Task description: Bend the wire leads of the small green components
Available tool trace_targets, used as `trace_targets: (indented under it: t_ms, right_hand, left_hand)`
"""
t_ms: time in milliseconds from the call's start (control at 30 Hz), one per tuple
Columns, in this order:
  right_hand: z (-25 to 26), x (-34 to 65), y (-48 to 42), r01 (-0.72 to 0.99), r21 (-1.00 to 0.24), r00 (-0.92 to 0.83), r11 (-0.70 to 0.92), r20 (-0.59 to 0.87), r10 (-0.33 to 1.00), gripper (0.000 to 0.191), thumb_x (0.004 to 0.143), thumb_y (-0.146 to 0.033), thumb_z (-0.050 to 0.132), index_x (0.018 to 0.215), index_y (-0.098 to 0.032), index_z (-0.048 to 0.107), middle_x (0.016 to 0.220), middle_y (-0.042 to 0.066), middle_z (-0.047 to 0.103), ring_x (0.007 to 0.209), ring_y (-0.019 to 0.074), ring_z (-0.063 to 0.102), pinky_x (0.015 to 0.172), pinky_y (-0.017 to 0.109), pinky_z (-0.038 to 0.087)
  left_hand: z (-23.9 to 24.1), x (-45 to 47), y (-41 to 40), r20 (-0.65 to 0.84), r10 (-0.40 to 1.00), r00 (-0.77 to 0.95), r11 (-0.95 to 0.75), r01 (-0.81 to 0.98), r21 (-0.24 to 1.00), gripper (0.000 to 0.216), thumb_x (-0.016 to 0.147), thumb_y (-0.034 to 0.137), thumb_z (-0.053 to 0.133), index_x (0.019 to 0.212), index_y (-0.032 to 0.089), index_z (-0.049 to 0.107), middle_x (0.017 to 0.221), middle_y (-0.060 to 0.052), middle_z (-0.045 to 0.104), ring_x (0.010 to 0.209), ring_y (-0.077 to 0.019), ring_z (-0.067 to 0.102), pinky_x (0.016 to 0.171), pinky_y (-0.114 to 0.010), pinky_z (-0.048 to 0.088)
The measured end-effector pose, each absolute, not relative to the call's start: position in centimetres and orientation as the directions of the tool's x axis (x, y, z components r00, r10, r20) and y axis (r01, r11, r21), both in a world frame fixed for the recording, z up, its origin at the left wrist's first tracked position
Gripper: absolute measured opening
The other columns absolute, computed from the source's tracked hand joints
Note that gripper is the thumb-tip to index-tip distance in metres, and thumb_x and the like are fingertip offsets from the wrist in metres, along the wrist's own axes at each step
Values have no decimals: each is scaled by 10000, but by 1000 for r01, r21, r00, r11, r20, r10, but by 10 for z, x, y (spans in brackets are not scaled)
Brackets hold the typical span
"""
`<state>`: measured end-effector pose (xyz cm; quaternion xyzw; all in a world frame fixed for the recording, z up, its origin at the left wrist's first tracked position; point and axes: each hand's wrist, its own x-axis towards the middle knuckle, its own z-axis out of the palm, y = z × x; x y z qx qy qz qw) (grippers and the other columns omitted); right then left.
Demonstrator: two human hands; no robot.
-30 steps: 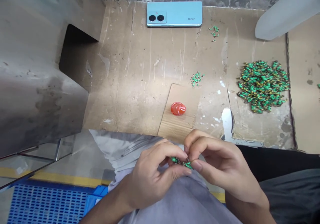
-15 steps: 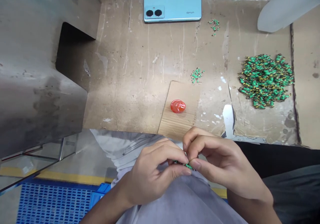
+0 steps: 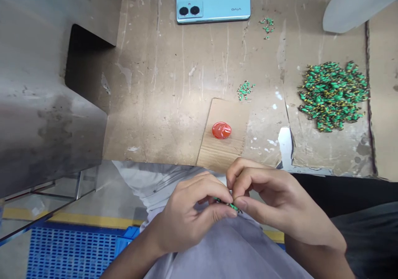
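Note:
My left hand is closed in front of my body, with small green pieces with dark ends between its thumb and fingers. Thumb and index fingertip of my right hand pinch together right against them; whatever is inside that pinch is hidden. Just beyond the hands, a red oval dish with glossy content sits on a small cardboard piece. Past it lies a little cluster of similar green pieces. A large heap of green pieces with yellow and dark parts is on the right.
A light blue phone lies at the back of the cardboard-covered table. Several more green bits are scattered near it. A whitish rounded object reaches in at the upper right. A metal housing stands left, above a blue plastic crate.
The view has shifted slightly, so the table things appear a little higher. Both hands keep nearly the same pose, fingertips still together at the green pieces.

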<state>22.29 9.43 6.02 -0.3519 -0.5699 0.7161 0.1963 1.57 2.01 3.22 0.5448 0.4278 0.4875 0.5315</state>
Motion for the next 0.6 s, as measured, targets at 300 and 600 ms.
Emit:
trace_targets:
  t_ms: [300,600]
  right_hand:
    - [62,224,96,155,-974,-687,-163,-225,691,124,1045,-185,744,938,-232,785,1017,6,706,875,102,700,778,182,573]
    - [55,226,87,50,-997,-676,-64,-81,732,60,1061,-193,733,1069,-243,764,1037,36,722,936,161,701,806,265,596]
  left_hand:
    - [31,17,19,0,991,130,23,-176,984,107,1019,260,823,993,205,735,829,-16,710,709,-134,644,648,-244,502]
    - [31,16,23,-7,995,104,33,-249,968,103,999,244,847,997,201,754,835,-20,741,724,-134,659,661,-229,526]
